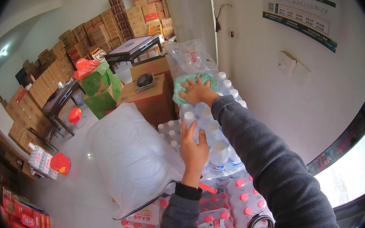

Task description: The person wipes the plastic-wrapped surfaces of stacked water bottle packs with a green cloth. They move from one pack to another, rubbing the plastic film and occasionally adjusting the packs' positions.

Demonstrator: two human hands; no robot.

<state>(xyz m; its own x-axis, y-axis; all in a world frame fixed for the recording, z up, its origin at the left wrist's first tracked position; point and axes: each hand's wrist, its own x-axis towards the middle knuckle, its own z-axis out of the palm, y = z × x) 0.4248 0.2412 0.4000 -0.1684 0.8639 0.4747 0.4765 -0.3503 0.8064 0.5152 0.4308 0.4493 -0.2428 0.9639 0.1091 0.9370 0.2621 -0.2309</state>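
Observation:
My right hand (198, 90) lies spread on a folded light-green cloth (181, 97), which rests on top of shrink-wrapped clear bottles with white caps (218, 154). Lower and nearer, my left hand (195, 152) is raised beside the same bottles. Its thumb and fingers stand apart, next to one white cap (189, 116); whether it touches the bottle I cannot tell. Just behind the cloth is a crumpled clear plastic bag (191, 55). A big white bag of soft bedding-like filling (131, 157) sits left of my left hand.
Red-capped bottle packs (244, 196) are stacked low in front, with a coiled black cable (259, 221) on them. Behind stand a cardboard box (145, 100) and green cartons (101, 93). A white wall (261, 105) rises on the right. Dark tables (133, 48) and piled boxes fill the back.

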